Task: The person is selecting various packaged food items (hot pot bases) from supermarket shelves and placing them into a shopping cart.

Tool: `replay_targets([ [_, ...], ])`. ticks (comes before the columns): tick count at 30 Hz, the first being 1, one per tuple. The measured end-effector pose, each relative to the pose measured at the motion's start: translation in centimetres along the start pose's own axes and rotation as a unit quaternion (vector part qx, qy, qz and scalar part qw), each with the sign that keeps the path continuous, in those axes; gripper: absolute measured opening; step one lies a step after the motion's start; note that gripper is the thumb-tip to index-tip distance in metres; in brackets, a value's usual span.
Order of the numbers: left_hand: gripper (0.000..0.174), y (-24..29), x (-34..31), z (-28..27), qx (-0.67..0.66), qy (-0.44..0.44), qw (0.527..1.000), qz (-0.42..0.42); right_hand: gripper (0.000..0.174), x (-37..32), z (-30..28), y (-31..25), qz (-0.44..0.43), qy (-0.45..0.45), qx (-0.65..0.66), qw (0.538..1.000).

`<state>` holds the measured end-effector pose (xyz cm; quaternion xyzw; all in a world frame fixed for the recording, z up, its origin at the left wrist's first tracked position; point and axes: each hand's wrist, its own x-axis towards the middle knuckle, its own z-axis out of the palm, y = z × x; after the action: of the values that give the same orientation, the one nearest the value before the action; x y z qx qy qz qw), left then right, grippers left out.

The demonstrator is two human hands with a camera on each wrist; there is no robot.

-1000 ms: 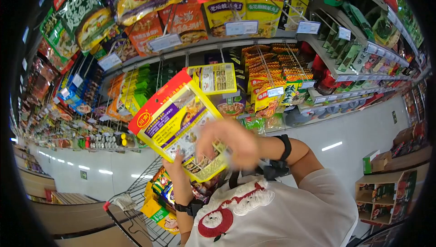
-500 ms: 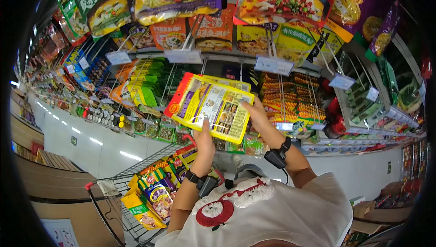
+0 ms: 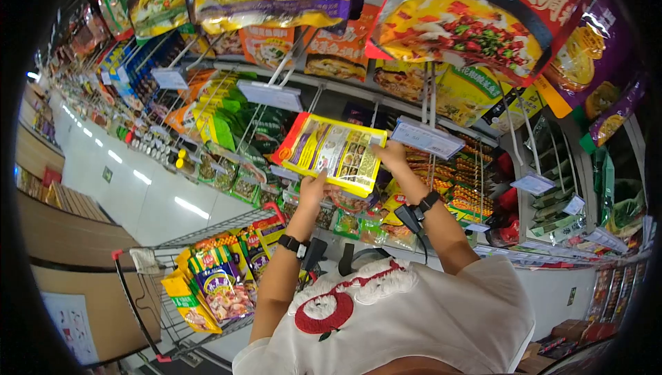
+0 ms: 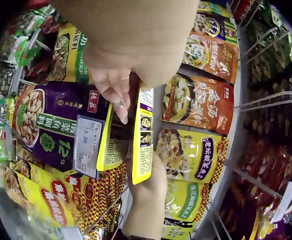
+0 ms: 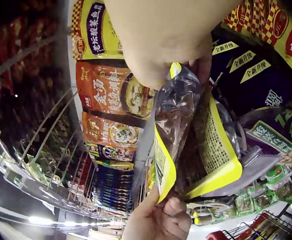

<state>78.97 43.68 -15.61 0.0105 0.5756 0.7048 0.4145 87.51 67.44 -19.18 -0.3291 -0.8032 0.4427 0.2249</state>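
Observation:
In the head view, a yellow-edged seasoning packet point(image 3: 338, 151) with a red top strip is held in front of the shelf, its printed back facing up. My left hand point(image 3: 312, 192) grips its near edge, thumb on top. At the right end my right hand point(image 3: 393, 157) holds it by the edge, thumb on the print. The wrist views show a second yellow-edged packet point(image 5: 218, 150) close behind the first, the two spread apart at the edges. Clear plastic with dark contents shows between the printed sides.
Large seasoning pouches point(image 3: 476, 23) hang overhead on hooks. A price label point(image 3: 427, 138) sticks out close to my right hand. Lower left stands a wire shopping cart point(image 3: 124, 292) with several packets point(image 3: 221, 282) in it. Green packets point(image 3: 224, 109) hang behind.
My right hand, blurred over the packet's front a second ago, now holds its right end. The packet has tilted flatter. My view has shifted closer to the shelf.

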Motion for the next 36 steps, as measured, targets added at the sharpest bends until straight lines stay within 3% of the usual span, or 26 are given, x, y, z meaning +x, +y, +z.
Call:
replay_targets([
  [3, 0.029, -0.3, -0.4, -0.8, 0.012, -0.035, 0.999, -0.023, 0.048, -0.6, -0.7, -0.8, -0.019, 0.008, -0.031, 0.999],
  [6, 0.032, 0.3, -2.3, -1.7, 0.054, -0.045, 0.997, -0.033, 0.053, -2.6, -1.6, -5.3, -0.003, 0.099, -0.215, 0.972],
  [9, 0.031, 0.9, -4.5, -4.5, 0.068, -0.051, 0.996, -0.029, 0.050, -6.0, -1.3, -10.1, -0.179, 0.193, -0.197, 0.944],
  [10, 0.031, 0.4, -5.2, -6.1, 0.075, -0.031, 0.997, -0.019, 0.041, -7.1, -0.7, -12.0, -0.229, 0.221, -0.182, 0.930],
  [14, 0.033, -4.1, -7.3, -16.7, 0.236, 0.097, 0.963, 0.090, 0.025, -12.6, 5.2, -15.4, -0.227, 0.086, -0.003, 0.970],
  [15, 0.033, -4.1, -9.0, -18.5, 0.350, 0.134, 0.923, 0.090, 0.022, -14.4, 7.6, -15.4, -0.204, 0.021, 0.035, 0.978],
  [17, 0.036, -4.1, -12.4, -22.1, 0.563, 0.210, 0.797, 0.065, 0.026, -18.1, 12.4, -14.9, -0.181, -0.113, 0.078, 0.974],
  [19, 0.038, -4.1, -15.0, -24.9, 0.661, 0.214, 0.719, -0.002, 0.031, -21.8, 17.4, -13.4, -0.168, -0.272, 0.081, 0.944],
  [21, 0.038, -4.7, -16.6, -27.6, 0.683, 0.229, 0.692, -0.052, 0.036, -25.2, 21.9, -10.8, -0.120, -0.390, 0.037, 0.912],
  [24, 0.038, -6.0, -17.8, -30.9, 0.677, 0.149, 0.718, -0.059, 0.041, -29.4, 27.2, -7.4, -0.009, -0.499, -0.087, 0.862],
  [28, 0.035, -8.2, -18.5, -30.8, 0.695, -0.005, 0.717, -0.058, 0.055, -32.5, 29.7, -6.1, 0.028, -0.495, -0.216, 0.841],
  [31, 0.035, -12.0, -18.6, -30.5, 0.609, -0.086, 0.788, -0.013, 0.063, -33.8, 30.4, -6.0, 0.061, -0.467, -0.284, 0.835],
  [32, 0.036, -13.5, -18.3, -30.9, 0.592, -0.077, 0.802, -0.032, 0.069, -34.2, 30.9, -5.4, 0.046, -0.454, -0.313, 0.833],
  [34, 0.035, -15.2, -18.3, -30.7, 0.566, -0.048, 0.821, -0.063, 0.061, -34.4, 31.0, -5.9, 0.086, -0.432, -0.330, 0.835],
  [36, 0.034, -16.1, -18.8, -30.7, 0.546, -0.025, 0.836, -0.037, 0.057, -34.5, 31.0, -6.2, 0.107, -0.420, -0.347, 0.832],
])
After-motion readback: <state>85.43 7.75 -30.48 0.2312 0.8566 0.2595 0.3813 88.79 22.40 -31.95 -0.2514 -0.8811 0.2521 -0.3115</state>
